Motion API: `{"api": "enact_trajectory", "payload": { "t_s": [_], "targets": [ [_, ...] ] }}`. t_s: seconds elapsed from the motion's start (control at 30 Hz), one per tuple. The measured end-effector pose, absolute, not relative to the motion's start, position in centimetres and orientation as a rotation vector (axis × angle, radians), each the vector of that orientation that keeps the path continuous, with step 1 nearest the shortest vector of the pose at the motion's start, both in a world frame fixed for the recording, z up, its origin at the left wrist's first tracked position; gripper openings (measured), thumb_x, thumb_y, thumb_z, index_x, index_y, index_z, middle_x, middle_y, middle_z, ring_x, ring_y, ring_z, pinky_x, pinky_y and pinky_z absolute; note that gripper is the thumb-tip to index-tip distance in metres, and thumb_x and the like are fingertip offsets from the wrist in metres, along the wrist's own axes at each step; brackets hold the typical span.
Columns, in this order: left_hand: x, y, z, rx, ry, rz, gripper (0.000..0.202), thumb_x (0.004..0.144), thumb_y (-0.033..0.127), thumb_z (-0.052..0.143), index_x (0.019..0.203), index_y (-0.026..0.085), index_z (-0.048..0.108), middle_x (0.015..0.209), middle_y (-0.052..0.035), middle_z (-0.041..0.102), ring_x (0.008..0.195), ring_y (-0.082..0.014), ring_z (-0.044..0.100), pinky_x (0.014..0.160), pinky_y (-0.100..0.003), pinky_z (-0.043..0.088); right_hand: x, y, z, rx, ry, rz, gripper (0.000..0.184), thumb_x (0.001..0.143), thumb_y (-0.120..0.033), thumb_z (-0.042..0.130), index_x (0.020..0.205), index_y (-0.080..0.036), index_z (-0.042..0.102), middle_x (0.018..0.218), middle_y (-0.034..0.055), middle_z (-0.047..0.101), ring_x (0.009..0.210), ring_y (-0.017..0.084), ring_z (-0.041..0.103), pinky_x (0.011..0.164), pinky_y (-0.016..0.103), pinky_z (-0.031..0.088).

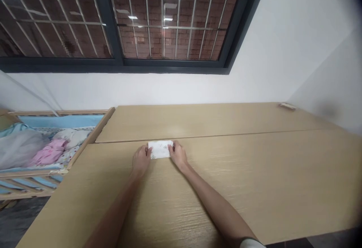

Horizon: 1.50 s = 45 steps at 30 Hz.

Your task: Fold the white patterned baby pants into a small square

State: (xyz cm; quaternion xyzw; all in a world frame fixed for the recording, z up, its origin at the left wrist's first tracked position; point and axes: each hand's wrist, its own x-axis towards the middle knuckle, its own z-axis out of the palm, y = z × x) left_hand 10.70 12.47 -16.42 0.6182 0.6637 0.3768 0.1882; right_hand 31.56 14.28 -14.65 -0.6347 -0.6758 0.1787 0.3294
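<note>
A small white folded piece (160, 149) with a faint print lies on the wooden tabletop (240, 172), close to the seam between two boards. Whether it is cloth or paper I cannot tell. My left hand (141, 158) grips its left end, thumb toward the middle and fingers bent. At the opposite end, my right hand (178, 154) pinches the right edge with thumb and fingers. Both forearms reach forward across the board from the near side.
On the left, against the table, stands a wooden crib (106, 121) with blue lining, pink cloth (51, 152) and white bedding. A small light-coloured object (287, 106) sits at the far right corner. Behind is a white wall below a barred, dark-framed window (175, 65).
</note>
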Motion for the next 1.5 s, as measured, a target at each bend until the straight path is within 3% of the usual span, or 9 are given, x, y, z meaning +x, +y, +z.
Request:
{"api": "enact_trajectory", "payload": {
  "t_s": [0.13,0.2,0.3,0.43,0.6,0.9,1.07,1.23,1.5],
  "targets": [
    [11.2,12.5,-16.8,1.824,1.973,1.098,0.034,0.100,0.047,0.043,0.092,0.020,0.061,0.090,-0.0107,0.067,0.092,-0.0281,0.064,0.089,-0.044,0.049,31.4,14.5,-15.2,-1.694,-1.735,0.423,0.021,0.099,-0.036,0.051,0.108,-0.019,0.061,0.089,0.0103,0.070,0.085,0.026,0.067,0.078,0.033,0.048],
    [11.4,12.3,-16.8,1.849,2.016,1.130,0.036,0.101,0.047,0.042,0.102,0.018,0.062,0.102,-0.0156,0.067,0.105,-0.0327,0.062,0.097,-0.051,0.046,31.2,14.2,-14.9,-1.691,-1.712,0.364,0.032,0.099,-0.035,0.049,0.122,-0.015,0.058,0.106,0.0168,0.069,0.101,0.031,0.066,0.089,0.041,0.050],
    [12.1,11.7,-16.6,1.996,1.976,1.203,0.049,0.102,0.050,0.037,0.131,0.014,0.055,0.139,-0.0229,0.055,0.135,-0.0356,0.046,0.112,-0.054,0.036,30.4,13.3,-14.1,-1.503,-1.854,0.158,0.054,0.100,-0.035,0.044,0.147,-0.008,0.041,0.146,0.0268,0.048,0.138,0.037,0.044,0.111,0.054,0.037],
    [13.5,10.7,-16.9,2.415,1.692,1.069,0.065,0.106,0.049,0.024,0.157,0.009,0.027,0.161,-0.0219,0.034,0.153,-0.0304,0.025,0.119,-0.051,0.030,29.1,12.2,-13.9,-1.175,-2.340,0.101,0.067,0.099,-0.029,0.043,0.161,-0.013,0.024,0.165,0.0180,0.028,0.154,0.031,0.020,0.124,0.053,0.021],
    [13.5,10.0,-17.8,2.522,1.724,0.752,0.066,0.107,0.049,0.023,0.161,0.012,0.020,0.164,-0.0171,0.031,0.154,-0.0283,0.024,0.120,-0.050,0.029,29.1,12.5,-14.9,-1.222,-2.466,0.159,0.071,0.096,-0.028,0.048,0.161,-0.009,0.026,0.166,0.0163,0.025,0.156,0.028,0.016,0.127,0.048,0.016],
    [11.7,9.7,-18.4,2.559,1.801,0.786,0.072,0.105,0.052,0.030,0.160,0.008,0.019,0.163,-0.0206,0.029,0.154,-0.0337,0.022,0.120,-0.050,0.030,31.5,12.5,-15.2,-1.320,-2.335,0.256,0.072,0.105,-0.048,0.037,0.162,-0.008,0.020,0.167,0.0197,0.021,0.157,0.029,0.013,0.125,0.051,0.020],
    [10.7,9.8,-17.8,2.609,1.633,0.830,0.062,0.104,0.051,0.039,0.154,0.014,0.036,0.159,-0.0188,0.039,0.150,-0.0297,0.034,0.116,-0.047,0.034,32.7,12.7,-14.6,-1.193,-2.291,0.178,0.075,0.101,-0.050,0.048,0.160,-0.010,0.025,0.168,0.0213,0.015,0.157,0.034,0.010,0.124,0.057,0.022],
    [10.3,10.1,-17.8,2.563,1.621,0.841,0.062,0.098,0.051,0.052,0.148,0.016,0.042,0.155,-0.0184,0.046,0.140,-0.0289,0.047,0.112,-0.047,0.037,33.7,13.5,-15.0,-1.029,-2.360,0.283,0.069,0.093,-0.042,0.061,0.153,-0.014,0.041,0.157,0.0185,0.042,0.150,0.033,0.032,0.121,0.054,0.031],
    [11.4,10.8,-16.9,2.370,1.672,1.018,0.042,0.090,0.026,0.055,0.132,0.021,0.059,0.141,-0.0127,0.061,0.130,-0.0274,0.057,0.111,-0.046,0.040,33.3,14.2,-15.5,-1.084,-2.317,0.333,0.065,0.082,-0.011,0.050,0.147,-0.017,0.046,0.149,0.0147,0.052,0.142,0.028,0.043,0.118,0.049,0.034]
  ]
}}
